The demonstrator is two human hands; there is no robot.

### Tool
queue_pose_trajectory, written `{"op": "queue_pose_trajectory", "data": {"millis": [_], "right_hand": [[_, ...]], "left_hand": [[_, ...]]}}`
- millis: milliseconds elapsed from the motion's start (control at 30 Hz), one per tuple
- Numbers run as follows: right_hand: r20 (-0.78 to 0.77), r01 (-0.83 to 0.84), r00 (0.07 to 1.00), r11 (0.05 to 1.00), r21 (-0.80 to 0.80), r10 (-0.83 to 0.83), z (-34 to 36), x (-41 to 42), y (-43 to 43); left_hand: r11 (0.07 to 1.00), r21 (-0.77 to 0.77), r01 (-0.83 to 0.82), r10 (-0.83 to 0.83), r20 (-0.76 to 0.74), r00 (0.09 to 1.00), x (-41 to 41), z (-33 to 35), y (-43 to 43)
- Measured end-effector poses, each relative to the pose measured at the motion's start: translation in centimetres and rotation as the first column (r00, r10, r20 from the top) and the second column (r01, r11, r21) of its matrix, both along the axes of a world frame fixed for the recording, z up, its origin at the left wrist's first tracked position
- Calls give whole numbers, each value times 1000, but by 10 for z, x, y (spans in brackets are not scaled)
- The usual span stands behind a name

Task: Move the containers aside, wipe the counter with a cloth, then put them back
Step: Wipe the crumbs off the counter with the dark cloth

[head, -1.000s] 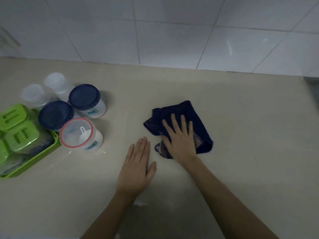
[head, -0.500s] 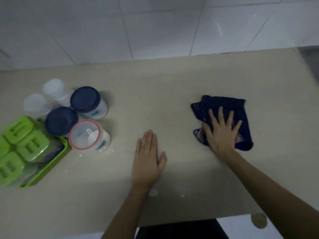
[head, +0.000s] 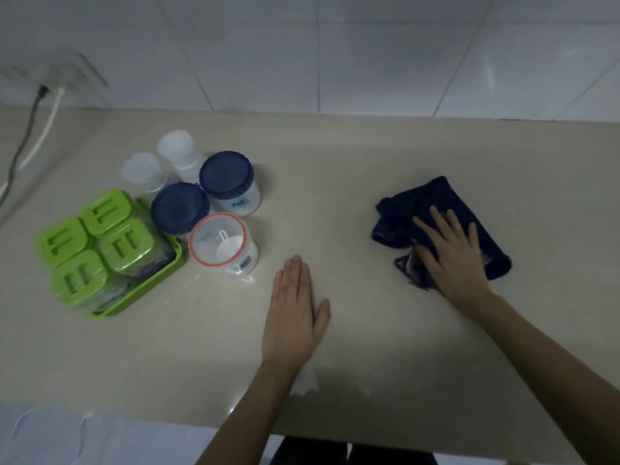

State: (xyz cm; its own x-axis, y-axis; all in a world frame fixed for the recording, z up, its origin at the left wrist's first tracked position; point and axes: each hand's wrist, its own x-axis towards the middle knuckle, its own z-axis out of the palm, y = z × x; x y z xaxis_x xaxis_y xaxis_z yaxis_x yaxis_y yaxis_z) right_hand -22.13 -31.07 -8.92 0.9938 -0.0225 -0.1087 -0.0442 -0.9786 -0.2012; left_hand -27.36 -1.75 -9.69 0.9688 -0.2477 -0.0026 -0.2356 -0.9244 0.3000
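Cables: (head: pixel 27 142) a dark and a white lead hang from a wall socket (head: pixel 50 73) at far left.
Containers: a green tray (head: pixel 147 290) of green-lidded boxes, two blue-lidded jars (head: pixel 228 177), a red-rimmed jar (head: pixel 219 241) holding a scoop and two clear cups (head: pixel 144 171) cluster on the left.
Counter: (head: pixel 335 169) beige, bare in the middle, with pale smears near the front edge.
Left hand: (head: pixel 295 317) flat on the counter, fingers together and straight, holding nothing.
Cloth: (head: pixel 432 203) dark blue, crumpled, right of centre.
Right hand: (head: pixel 453 253) pressed on the cloth, fingers spread.
Wall: (head: pixel 369 52) white tiles.
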Motion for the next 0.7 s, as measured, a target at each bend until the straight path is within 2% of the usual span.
{"op": "queue_pose_trajectory", "data": {"millis": [67,100,200,267,400,500,600,700], "right_hand": [[-22,41,999,997,-71,-42,1,4,16],[-25,9,1000,995,-104,-11,1,6,32],[-47,-277,961,947,-160,273,-5,15,100],[-42,-368,930,917,-154,366,-6,20,132],[-14,-378,926,924,-58,378,-9,22,117],[-50,-265,963,964,-13,264,-1,0,56],[-62,-58,996,998,-6,57,2,-36,-6],[-48,136,989,988,-67,-140,5,-60,-4]], "left_hand": [[1000,-11,-7,7,9,1000,1,-3,-2],[1000,-20,-3,3,14,1000,2,-3,-5],[998,-66,-5,4,-26,1000,0,2,-2],[997,-79,-13,10,-39,999,1,3,-1],[999,-31,-24,22,-59,998,4,9,-1],[1000,-26,-13,11,-69,998,2,13,0],[999,-35,-20,18,-60,998,1,11,-1],[999,-45,-19,17,-48,999,0,9,-1]]}}
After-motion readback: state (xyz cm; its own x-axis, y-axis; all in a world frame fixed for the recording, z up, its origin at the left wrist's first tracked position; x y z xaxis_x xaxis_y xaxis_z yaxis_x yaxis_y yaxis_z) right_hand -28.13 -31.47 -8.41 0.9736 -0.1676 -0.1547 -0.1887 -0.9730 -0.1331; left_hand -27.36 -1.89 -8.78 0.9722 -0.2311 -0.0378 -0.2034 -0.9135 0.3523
